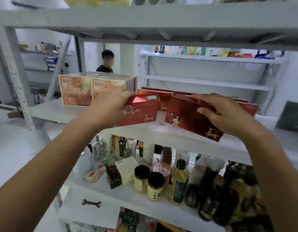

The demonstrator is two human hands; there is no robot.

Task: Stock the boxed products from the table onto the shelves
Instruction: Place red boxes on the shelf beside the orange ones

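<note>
Two red boxes with gold deer stand on the white middle shelf [161,131]. My left hand [111,106] grips the smaller red box [141,113] at its left end, fingers over the top and thumb on the front. My right hand [225,113] grips the larger dark red box [186,118] by its top right edge; this box stands angled toward me. More red boxes [248,108] stand behind it to the right. Orange NFC boxes [93,91] stand in a row at the left of the same shelf.
The shelf below holds several bottles and jars [161,178] and a small dark carton [113,174]. A wrench [91,203] lies on the shelf's front lip. A shelf board [144,19] spans overhead. A person [106,62] stands behind the rack, with other shelving [208,71] beyond.
</note>
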